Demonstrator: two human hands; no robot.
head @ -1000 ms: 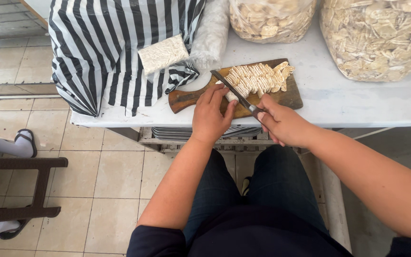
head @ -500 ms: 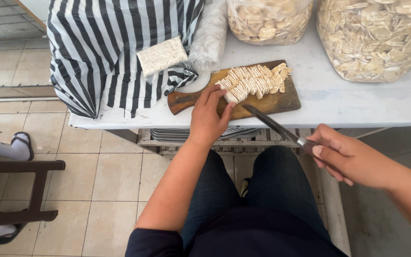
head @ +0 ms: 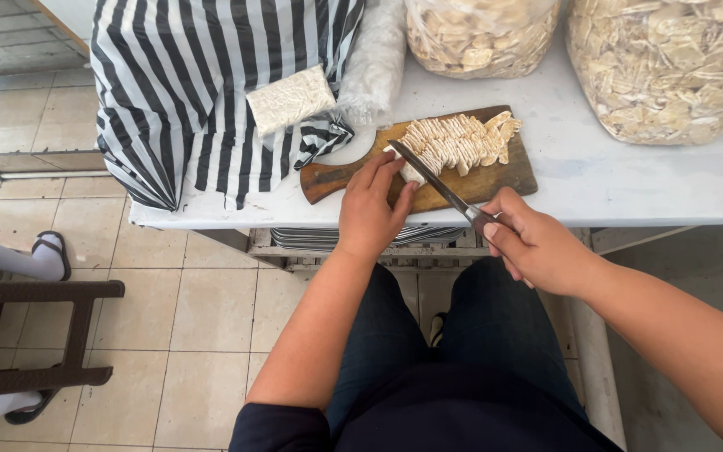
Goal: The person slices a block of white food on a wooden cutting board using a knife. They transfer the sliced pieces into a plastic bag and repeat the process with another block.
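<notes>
One wooden cutting board [head: 495,180] lies on the white worktop [head: 629,180], and on it sits one pale block of ridged, layered strips [head: 458,142], already cut into many thin slices at its right end. One knife [head: 433,180] with a long, narrow dark blade crosses the board at a slant, its tip resting at the block's left end. The right hand [head: 537,247] has its fingers wrapped tight around the knife's handle, just off the worktop's front edge. The left hand [head: 370,209] lies flat on the board with its fingers [head: 382,172] loosely spread, holding nothing; the fingertips touch the block's left end, just beside the blade.

Two large clear bags [head: 671,63] of pale, flaky chips stand at the back of the worktop. One black-and-white striped cloth [head: 186,92] drapes over the left end, with one small white rectangular packet [head: 290,99] lying on it. A brown plastic stool [head: 27,335] stands on the tiled floor [head: 186,301] at the left.
</notes>
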